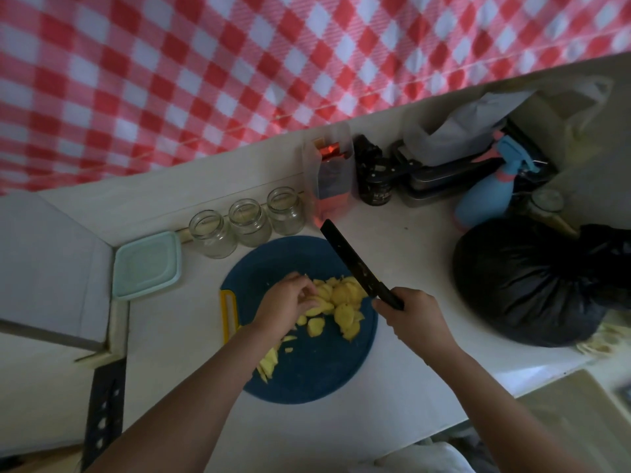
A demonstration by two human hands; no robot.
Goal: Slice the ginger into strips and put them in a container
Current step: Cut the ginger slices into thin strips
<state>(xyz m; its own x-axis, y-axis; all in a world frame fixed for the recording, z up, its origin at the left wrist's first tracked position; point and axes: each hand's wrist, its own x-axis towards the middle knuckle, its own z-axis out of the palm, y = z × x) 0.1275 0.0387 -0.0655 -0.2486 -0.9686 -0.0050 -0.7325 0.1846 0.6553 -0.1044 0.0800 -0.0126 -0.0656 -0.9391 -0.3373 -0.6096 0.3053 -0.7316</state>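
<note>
Forearms are reaching up from the lower frame over a blue board (pixel 307 373) at centre, where the left hand (pixel 286 298) is pinching slices with curled fingers. The right hand (pixel 415 317) is gripping the knife (pixel 355 264), its blade lifted. Stacking slices flat and tucking fingertips back should be yielding even strips. The ginger (pixel 341 302) is lying mid-board in thin, pale yellow slices, with a few strips at lower left.

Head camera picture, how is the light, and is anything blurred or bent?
Head view: dim, flat light, no hard shadows or strong glare; the checked cloth is soft and smeared; the wide lens bows the back edge of the counter; the ginger and knife read fairly sharp.
</note>
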